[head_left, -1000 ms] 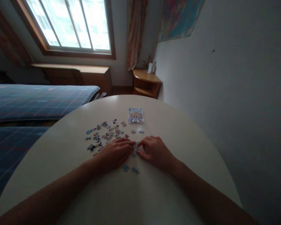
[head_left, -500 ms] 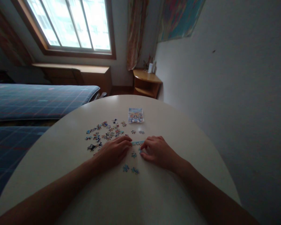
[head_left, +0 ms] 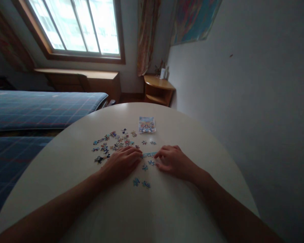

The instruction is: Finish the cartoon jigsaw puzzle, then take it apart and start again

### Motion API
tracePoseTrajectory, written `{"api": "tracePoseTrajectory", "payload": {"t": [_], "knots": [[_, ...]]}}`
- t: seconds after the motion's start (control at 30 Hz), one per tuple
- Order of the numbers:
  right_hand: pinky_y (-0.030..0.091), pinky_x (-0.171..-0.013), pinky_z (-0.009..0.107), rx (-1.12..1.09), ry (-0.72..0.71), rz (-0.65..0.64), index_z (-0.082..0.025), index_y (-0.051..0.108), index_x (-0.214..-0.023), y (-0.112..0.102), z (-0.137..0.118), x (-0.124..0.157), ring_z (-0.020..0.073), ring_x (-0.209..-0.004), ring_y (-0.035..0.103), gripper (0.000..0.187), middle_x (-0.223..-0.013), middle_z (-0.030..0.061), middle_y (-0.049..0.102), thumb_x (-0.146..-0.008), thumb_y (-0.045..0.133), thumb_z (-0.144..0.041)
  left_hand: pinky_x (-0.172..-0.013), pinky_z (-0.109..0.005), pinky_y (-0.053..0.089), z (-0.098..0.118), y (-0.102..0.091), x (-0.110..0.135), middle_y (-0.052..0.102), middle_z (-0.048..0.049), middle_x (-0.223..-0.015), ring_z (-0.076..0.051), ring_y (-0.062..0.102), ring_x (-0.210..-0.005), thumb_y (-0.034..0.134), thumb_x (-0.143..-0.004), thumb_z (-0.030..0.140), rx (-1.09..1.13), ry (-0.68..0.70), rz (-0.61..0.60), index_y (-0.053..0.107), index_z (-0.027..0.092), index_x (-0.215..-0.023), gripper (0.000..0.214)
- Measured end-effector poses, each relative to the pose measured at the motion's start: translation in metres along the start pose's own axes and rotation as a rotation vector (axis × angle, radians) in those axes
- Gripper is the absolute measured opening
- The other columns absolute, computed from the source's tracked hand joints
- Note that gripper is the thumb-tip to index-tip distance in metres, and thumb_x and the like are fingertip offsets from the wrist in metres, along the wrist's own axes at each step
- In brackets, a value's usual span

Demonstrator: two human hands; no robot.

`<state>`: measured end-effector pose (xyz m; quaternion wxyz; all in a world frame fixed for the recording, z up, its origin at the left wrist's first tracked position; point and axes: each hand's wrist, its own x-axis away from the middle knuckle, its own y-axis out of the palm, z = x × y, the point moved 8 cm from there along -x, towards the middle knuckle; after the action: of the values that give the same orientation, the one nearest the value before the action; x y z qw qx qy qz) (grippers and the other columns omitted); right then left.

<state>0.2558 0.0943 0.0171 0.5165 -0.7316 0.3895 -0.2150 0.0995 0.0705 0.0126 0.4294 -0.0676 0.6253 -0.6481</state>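
A narrow strip of joined jigsaw pieces [head_left: 148, 154], pale blue, lies across the table between my hands. My left hand [head_left: 125, 160] has its fingers closed at the strip's left end, with the thumb mostly hidden. At the right end, the fingertips of my right hand [head_left: 171, 161] touch the strip, and its thumb is spread apart below them. A loose blue jigsaw piece [head_left: 151, 162] rests just left of that thumb. Another jigsaw piece [head_left: 145, 167] lies near it. Closer to me are two more spots of bluish pieces [head_left: 146, 184] [head_left: 136, 182].
Scattered jigsaw pieces [head_left: 118, 145] spread beyond and left of my left hand. A printed picture sheet [head_left: 147, 125] lies farther back on the round white table [head_left: 187, 135]. A plaid mattress [head_left: 40, 108] stands at the left, and a wall [head_left: 255, 101] rises at the right.
My right hand has shifted slightly right, its thumb moving off the loose blue jigsaw piece, which now shows fully. My left hand is almost unmoved at the strip.
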Motion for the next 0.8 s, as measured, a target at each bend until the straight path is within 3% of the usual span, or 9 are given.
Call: {"api": "tracePoseTrajectory", "payload": {"t": [0.1,0.27,0.8], "knots": [[0.035,-0.094,0.041,-0.024,-0.010,0.005,-0.024,0.072,-0.098,0.001,-0.004,0.000,0.0233,-0.100,0.062,0.022,-0.102,0.0055,0.069,-0.081,0.074,-0.037,-0.090,-0.038,0.054,0.006,0.000,-0.001,0.070,-0.0060,-0.111,-0.021,0.063,-0.103,0.055,-0.095,0.019,0.029,0.038,-0.020,0.065,0.020,-0.107,0.015],[0.035,-0.092,0.039,-0.070,-0.013,0.010,-0.024,0.073,-0.093,0.008,-0.009,-0.003,0.0212,-0.098,0.062,0.011,-0.099,0.0046,0.069,-0.083,0.070,-0.026,-0.092,-0.038,0.052,0.013,0.000,-0.002,0.069,-0.0058,-0.114,-0.021,0.060,-0.106,0.054,-0.097,0.021,0.043,0.073,-0.057,0.065,0.022,-0.108,0.016],[0.038,-0.088,0.033,-0.141,-0.054,0.038,-0.019,0.067,-0.092,0.012,-0.008,-0.005,0.0145,-0.077,0.062,0.016,-0.083,0.0005,0.068,-0.076,0.066,-0.014,-0.098,-0.040,0.050,0.016,0.007,0.000,0.068,-0.0057,-0.123,-0.021,0.061,-0.113,0.048,-0.101,0.022,0.049,0.138,-0.098,0.062,0.022,-0.122,0.026]]}}
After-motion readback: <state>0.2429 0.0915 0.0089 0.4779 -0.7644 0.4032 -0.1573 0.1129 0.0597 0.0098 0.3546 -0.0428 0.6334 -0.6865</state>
